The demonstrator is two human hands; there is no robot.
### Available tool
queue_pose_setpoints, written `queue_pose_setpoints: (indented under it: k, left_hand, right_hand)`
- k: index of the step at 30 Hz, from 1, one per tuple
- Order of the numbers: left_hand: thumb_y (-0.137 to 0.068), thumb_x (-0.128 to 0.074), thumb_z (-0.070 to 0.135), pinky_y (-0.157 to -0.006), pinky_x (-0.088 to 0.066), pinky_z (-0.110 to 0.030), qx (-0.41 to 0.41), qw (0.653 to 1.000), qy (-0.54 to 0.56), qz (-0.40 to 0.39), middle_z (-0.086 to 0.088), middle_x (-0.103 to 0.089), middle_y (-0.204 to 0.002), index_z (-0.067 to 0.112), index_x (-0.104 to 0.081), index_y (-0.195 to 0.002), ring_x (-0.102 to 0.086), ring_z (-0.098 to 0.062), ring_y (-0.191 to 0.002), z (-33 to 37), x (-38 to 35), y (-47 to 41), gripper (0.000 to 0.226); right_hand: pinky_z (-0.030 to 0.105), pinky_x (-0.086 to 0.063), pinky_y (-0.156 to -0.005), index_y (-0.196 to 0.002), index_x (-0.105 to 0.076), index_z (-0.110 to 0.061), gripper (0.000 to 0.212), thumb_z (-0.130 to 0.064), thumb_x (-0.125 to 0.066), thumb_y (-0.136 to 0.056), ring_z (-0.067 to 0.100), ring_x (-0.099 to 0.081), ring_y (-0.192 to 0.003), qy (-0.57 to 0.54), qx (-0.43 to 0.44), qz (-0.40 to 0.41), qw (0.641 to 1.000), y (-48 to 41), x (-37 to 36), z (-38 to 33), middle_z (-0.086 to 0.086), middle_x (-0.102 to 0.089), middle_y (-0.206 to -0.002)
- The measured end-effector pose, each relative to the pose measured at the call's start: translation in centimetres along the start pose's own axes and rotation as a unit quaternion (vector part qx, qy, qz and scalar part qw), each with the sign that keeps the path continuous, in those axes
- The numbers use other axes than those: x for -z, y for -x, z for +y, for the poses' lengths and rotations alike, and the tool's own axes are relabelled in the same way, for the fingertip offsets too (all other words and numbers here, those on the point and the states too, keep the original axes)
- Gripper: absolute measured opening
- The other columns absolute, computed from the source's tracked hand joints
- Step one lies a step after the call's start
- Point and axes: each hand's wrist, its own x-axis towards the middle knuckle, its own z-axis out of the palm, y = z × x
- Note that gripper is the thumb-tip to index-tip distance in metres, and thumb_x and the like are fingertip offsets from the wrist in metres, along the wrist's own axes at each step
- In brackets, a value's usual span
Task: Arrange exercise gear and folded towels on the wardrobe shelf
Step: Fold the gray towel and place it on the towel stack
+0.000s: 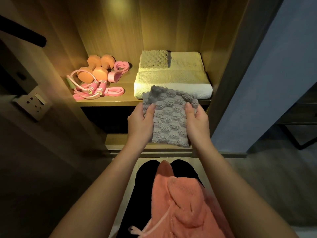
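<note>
Head | warm-lit wardrobe shelf | left hand, right hand pinching grey towel | socket left, blue wall right

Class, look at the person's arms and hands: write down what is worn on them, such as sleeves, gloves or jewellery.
Nothing is worn. The left hand and right hand have no gloves, rings, watch or bracelet. The arms behind them are bare to the picture's edge, with no sleeves or markings in view.
</note>
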Motion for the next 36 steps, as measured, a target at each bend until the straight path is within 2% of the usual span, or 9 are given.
queue_pose_setpoints:
  k: [5, 7, 10, 16, 19, 24, 29, 34, 36]
  left_hand:
    - [-0.1, -0.044, 0.041, -0.074, -0.048, -0.04, 0.088, 0.995, 0.031, -0.035, -0.009, -0.065, -0.084, 0.002, -0.06, -0.093, -0.061, -0.021, -0.078, -1.1, -0.3, -3.9, 0.043]
    - [-0.1, -0.045, 0.041, -0.08, -0.055, -0.036, 0.155, 0.981, 0.1, -0.067, -0.005, -0.07, -0.091, 0.009, -0.065, -0.104, -0.067, -0.019, -0.085, -1.6, -0.7, -6.0, 0.038]
    - [-0.097, -0.05, 0.043, -0.069, -0.045, -0.024, 0.214, 0.962, 0.126, -0.114, 0.001, -0.065, -0.084, 0.018, -0.065, -0.102, -0.06, -0.014, -0.076, -2.6, -1.0, -9.8, 0.03]
    - [-0.096, -0.057, 0.03, -0.091, -0.051, -0.049, 0.249, 0.938, 0.185, -0.152, -0.016, -0.069, -0.108, 0.009, -0.062, -0.11, -0.066, -0.034, -0.099, -3.6, -2.0, -18.7, 0.026]
    - [-0.097, -0.058, 0.026, -0.068, -0.057, -0.034, 0.251, 0.94, 0.186, -0.134, -0.006, -0.07, -0.09, 0.012, -0.06, -0.098, -0.066, -0.019, -0.08, -4.0, -2.9, -24.0, 0.014]
    - [-0.096, -0.052, 0.005, -0.046, -0.054, -0.025, 0.257, 0.932, 0.218, -0.131, -0.005, -0.072, -0.069, 0.01, -0.073, -0.067, -0.069, -0.016, -0.059, -5.8, -4.7, -31.2, 0.035]
    - [-0.099, -0.052, 0.008, -0.046, -0.047, -0.021, 0.169, 0.977, 0.07, -0.109, -0.003, -0.069, -0.079, 0.011, -0.065, -0.088, -0.062, -0.014, -0.064, -8.2, -6.6, -37.1, 0.017]
    - [-0.097, -0.056, 0.01, -0.081, -0.053, -0.042, 0.119, 0.991, -0.007, -0.058, -0.02, -0.067, -0.106, 0.001, -0.063, -0.107, -0.061, -0.026, -0.091, -9.8, -8.0, -42.1, 0.015]
    - [-0.097, -0.058, 0.014, -0.078, -0.052, -0.04, 0.108, 0.992, -0.023, -0.057, -0.019, -0.067, -0.102, 0.004, -0.065, -0.103, -0.059, -0.023, -0.088, -10.5, -8.5, -43.4, 0.013]
  right_hand:
    - [0.034, -0.058, -0.081, -0.108, -0.065, -0.014, 0.023, -0.032, -0.054, -0.099, 0.02, -0.071, -0.096, -0.165, -0.189, -0.117, 0.961, -3.4, 0.5, -0.6, 0.006, -0.074, -0.104]
    - [0.028, -0.059, -0.07, -0.11, -0.065, -0.008, 0.02, -0.022, -0.058, -0.097, 0.02, -0.073, -0.091, -0.227, -0.239, -0.144, 0.933, -4.9, 0.3, -0.6, 0.008, -0.075, -0.099]
    - [0.027, -0.059, -0.07, -0.107, -0.066, -0.003, 0.017, -0.009, -0.061, -0.092, 0.02, -0.073, -0.088, -0.253, -0.267, -0.16, 0.916, -7.7, -0.3, -0.3, 0.012, -0.075, -0.097]
    - [0.024, -0.06, -0.064, -0.093, -0.064, -0.005, 0.006, -0.001, -0.06, -0.091, 0.013, -0.071, -0.069, -0.224, -0.256, -0.14, 0.93, -16.9, -3.2, -1.5, 0.005, -0.073, -0.072]
    - [0.019, -0.053, -0.049, -0.094, -0.063, -0.005, 0.004, -0.003, -0.063, -0.09, 0.011, -0.069, -0.056, -0.173, -0.247, -0.129, 0.945, -22.2, -5.6, -2.2, 0.002, -0.071, -0.063]
    - [0.023, -0.056, -0.058, -0.096, -0.063, -0.008, 0.005, -0.011, -0.059, -0.095, 0.013, -0.069, -0.061, -0.136, -0.243, -0.113, 0.954, -30.2, -10.2, -1.3, 0.001, -0.072, -0.068]
    - [0.055, -0.049, -0.098, -0.118, -0.065, 0.0, 0.027, -0.008, -0.058, -0.093, 0.038, -0.064, -0.108, -0.079, -0.168, -0.104, 0.977, -36.0, -13.3, 0.3, 0.023, -0.067, -0.115]
    - [0.053, -0.043, -0.104, -0.124, -0.055, 0.002, 0.034, -0.006, -0.062, -0.092, 0.037, -0.055, -0.121, -0.031, -0.133, -0.065, 0.988, -40.8, -15.7, 0.8, 0.024, -0.057, -0.13]
    - [0.044, -0.039, -0.109, -0.139, -0.042, 0.001, 0.053, -0.009, -0.064, -0.092, 0.033, -0.046, -0.131, -0.019, -0.126, -0.058, 0.99, -42.4, -16.4, 1.4, 0.019, -0.047, -0.144]
